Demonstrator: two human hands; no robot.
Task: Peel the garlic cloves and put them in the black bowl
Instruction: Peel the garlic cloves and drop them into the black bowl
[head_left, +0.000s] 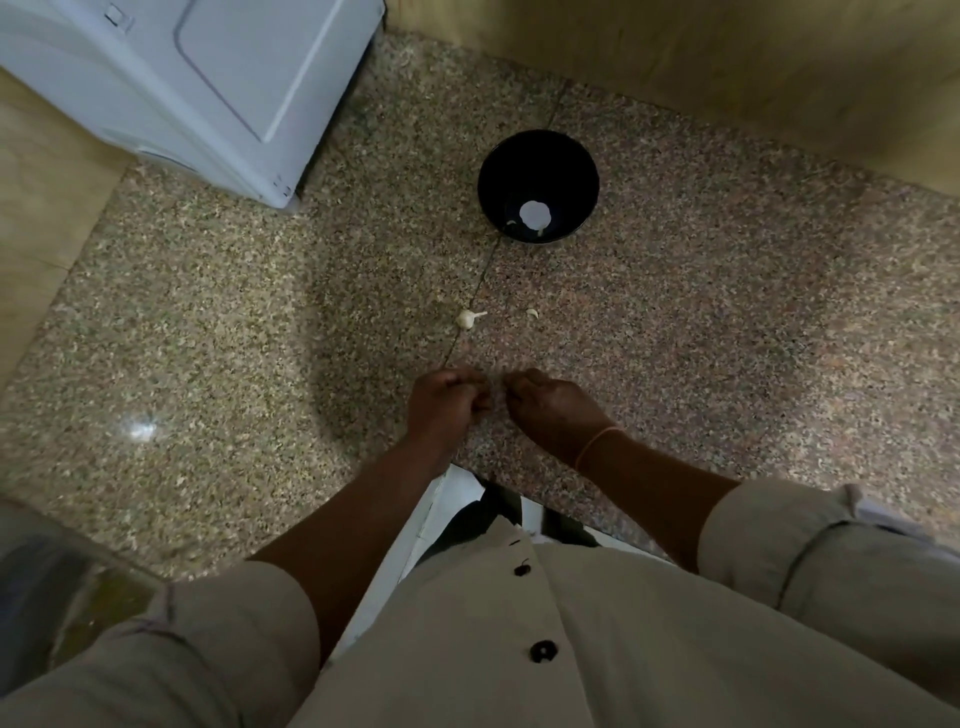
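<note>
A black bowl (538, 185) stands on the speckled granite counter (218, 322), far from me, with a few pale bits at its bottom. A small garlic piece (469, 317) and a smaller pale scrap (532, 313) lie on the counter between the bowl and my hands. My left hand (445, 401) and my right hand (550, 402) are close together near the counter's front edge, fingers curled and fingertips nearly meeting. They seem to pinch something small between them, but it is hidden by the fingers.
A white appliance (208, 88) stands at the back left of the counter. A beige wall (727, 67) runs behind the bowl. My light buttoned shirt fills the bottom of the view.
</note>
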